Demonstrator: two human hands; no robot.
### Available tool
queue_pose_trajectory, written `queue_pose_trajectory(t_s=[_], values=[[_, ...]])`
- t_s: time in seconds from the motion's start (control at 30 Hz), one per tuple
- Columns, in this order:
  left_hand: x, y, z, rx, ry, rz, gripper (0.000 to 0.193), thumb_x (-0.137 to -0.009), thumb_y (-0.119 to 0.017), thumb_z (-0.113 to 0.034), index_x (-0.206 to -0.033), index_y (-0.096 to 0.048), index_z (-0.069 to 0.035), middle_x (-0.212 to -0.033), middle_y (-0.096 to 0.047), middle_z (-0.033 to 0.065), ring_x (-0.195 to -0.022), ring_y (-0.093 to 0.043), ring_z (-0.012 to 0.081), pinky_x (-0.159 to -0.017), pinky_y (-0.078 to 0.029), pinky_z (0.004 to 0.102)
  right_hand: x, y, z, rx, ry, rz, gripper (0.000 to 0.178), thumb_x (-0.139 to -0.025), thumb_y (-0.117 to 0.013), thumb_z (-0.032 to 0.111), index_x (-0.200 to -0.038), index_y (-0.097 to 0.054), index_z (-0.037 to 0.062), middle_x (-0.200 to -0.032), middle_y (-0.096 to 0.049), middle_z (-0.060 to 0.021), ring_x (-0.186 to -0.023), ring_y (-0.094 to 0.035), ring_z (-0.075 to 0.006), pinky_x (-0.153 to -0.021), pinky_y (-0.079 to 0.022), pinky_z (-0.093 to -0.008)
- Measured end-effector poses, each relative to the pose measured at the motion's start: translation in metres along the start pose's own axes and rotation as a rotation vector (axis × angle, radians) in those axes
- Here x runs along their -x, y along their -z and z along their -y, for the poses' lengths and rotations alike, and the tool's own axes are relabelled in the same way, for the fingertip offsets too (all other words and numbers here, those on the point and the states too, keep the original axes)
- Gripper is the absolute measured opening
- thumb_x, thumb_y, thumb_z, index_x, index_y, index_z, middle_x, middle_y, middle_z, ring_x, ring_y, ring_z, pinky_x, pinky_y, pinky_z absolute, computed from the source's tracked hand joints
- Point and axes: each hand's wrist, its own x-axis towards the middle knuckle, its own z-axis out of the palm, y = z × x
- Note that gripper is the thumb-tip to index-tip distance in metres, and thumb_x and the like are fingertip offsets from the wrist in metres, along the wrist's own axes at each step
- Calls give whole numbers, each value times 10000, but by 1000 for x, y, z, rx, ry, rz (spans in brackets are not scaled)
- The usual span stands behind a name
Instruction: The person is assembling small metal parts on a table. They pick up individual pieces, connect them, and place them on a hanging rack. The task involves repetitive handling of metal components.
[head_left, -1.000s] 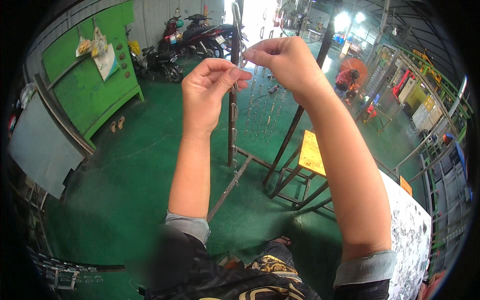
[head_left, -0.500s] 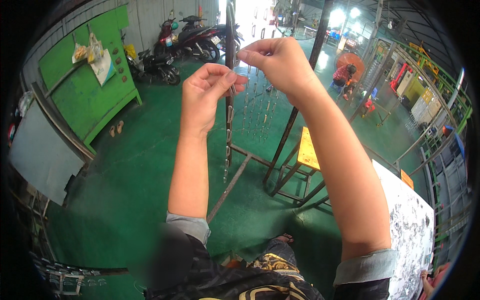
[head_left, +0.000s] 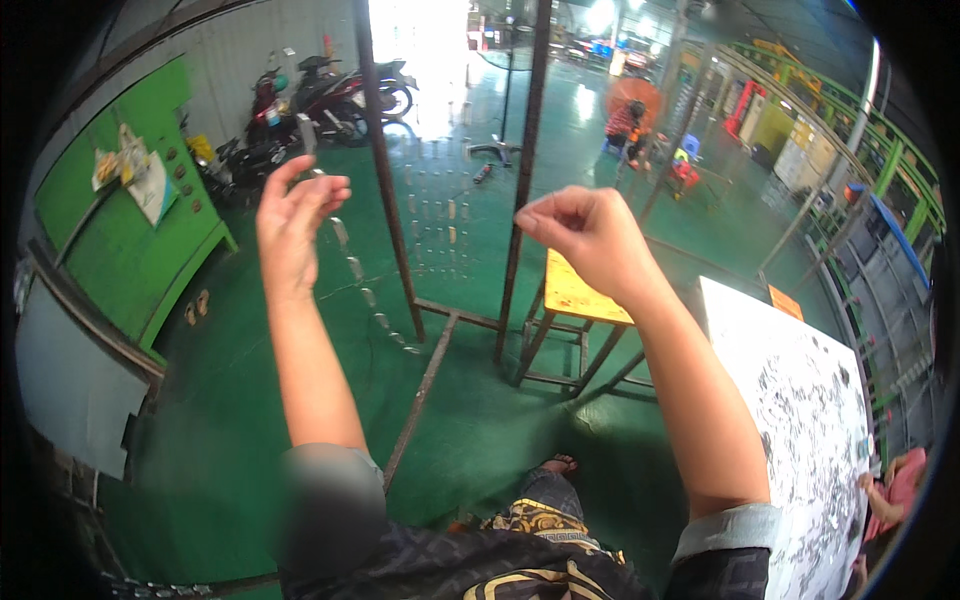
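Note:
A string of shiny metal links [head_left: 368, 296] curves down to the right from my left hand [head_left: 292, 225], which pinches it near its upper part. A short bit of it sticks up above the fingers. My left hand is left of a dark metal frame [head_left: 385, 180]. Inside that frame, farther off, several strands of similar links [head_left: 438, 215] hang in rows. My right hand [head_left: 588, 235] is closed in a pinch beside the frame's right post; whatever may be between its fingertips is too small to tell. The two hands are well apart.
A yellow-topped stool [head_left: 580, 295] and a white, dark-smudged table [head_left: 790, 400] stand to the right, with another person's arm [head_left: 885, 500] at its edge. A green cabinet [head_left: 110, 230] and motorbikes [head_left: 340, 95] are at left. Someone sits by an orange fan [head_left: 634, 105].
My hands have separated: the left has carried the link string leftward off the frame's post, and the right has moved right and down. The view has turned rightward. The string now swings aslant.

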Motion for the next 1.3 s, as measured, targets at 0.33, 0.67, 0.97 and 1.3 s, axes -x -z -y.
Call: queue_pose_trajectory(t_s=[0.33,0.67,0.97,1.3], values=[[29,-26,-19,-536,-751,-480,394,-862,-669,2,-1209,-489,49,-1174,-605,171,-1068,-574,229,-960,-445,351,187,88,-59,148,-264,-36,153,-821,-715,154,-925,-721,42,-796,-650,-92,-682,-600,-195,-634,-483,-319],[154,-271,51,-71,-294,466,101,-892,-618,25,-984,-658,13,-997,-652,59,-930,-594,143,-840,-476,271,438,166,-35,385,-720,-1029,139,-849,-681,99,-909,-712,-23,-835,-689,-90,-735,-624,-139,-706,-486,-258],[435,-436,84,89,121,1551,129,-795,-705,-140,-848,-706,-22,-836,-680,132,-754,-660,286,-694,-511,360,636,117,-35,650,-1210,-1395,127,-800,-728,136,-844,-726,17,-749,-675,-64,-605,-565,-121,-567,-431,-264],[567,-504,81,-156,13,1713,218,-730,-773,-194,-850,-706,-25,-823,-667,123,-743,-658,240,-696,-518,335,606,77,-105,805,-1280,-1098,155,-720,-757,217,-807,-733,90,-730,-626,-66,-775,-590,-260,-727,-414,-410]])
